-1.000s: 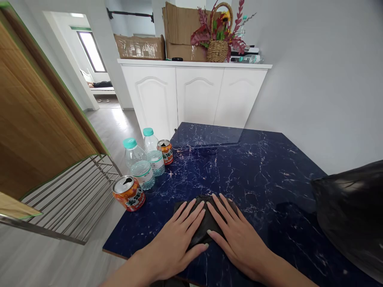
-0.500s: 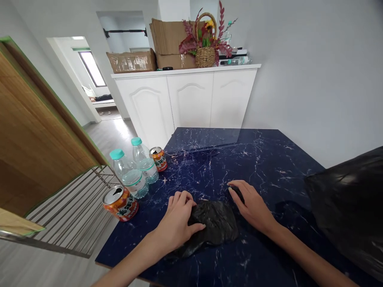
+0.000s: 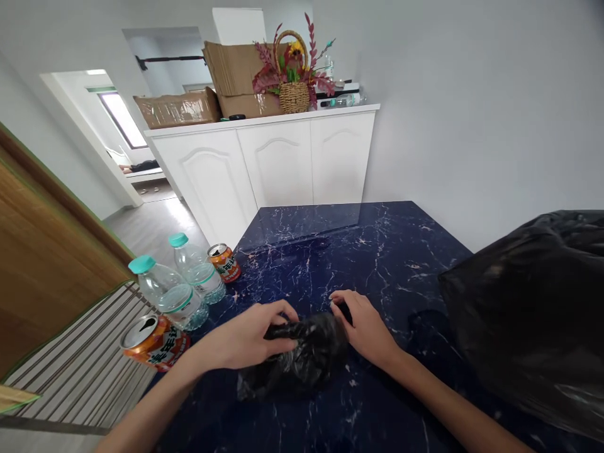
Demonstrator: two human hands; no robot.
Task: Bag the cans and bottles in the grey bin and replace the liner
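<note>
A crumpled black plastic bag (image 3: 306, 355) lies on the dark blue marble-patterned table (image 3: 330, 251). My left hand (image 3: 257, 333) pinches its left upper part between thumb and fingers. Close to the bag's right edge, my right hand (image 3: 363, 324) is curled with its fingertips near the tabletop. Something dark shows between that thumb and fingers; whether it is a small object or shadow is unclear. On the left stand two clear bottles with teal caps, a nearer bottle (image 3: 172, 296) and a farther bottle (image 3: 195, 267), plus a near orange can (image 3: 158, 343) and a farther orange can (image 3: 225, 263).
A large black plastic bag (image 3: 533, 314) bulges at the table's right side. Left of the table are a metal rack (image 3: 80, 365) and a wooden panel (image 3: 42, 270). Behind stands a white cabinet (image 3: 278, 163) bearing cardboard boxes (image 3: 179, 108) and a flower basket (image 3: 295, 97).
My left hand has gathered the small black bag, now more bunched and slightly raised. My right hand has come closer to it. The view has turned somewhat to the right.
</note>
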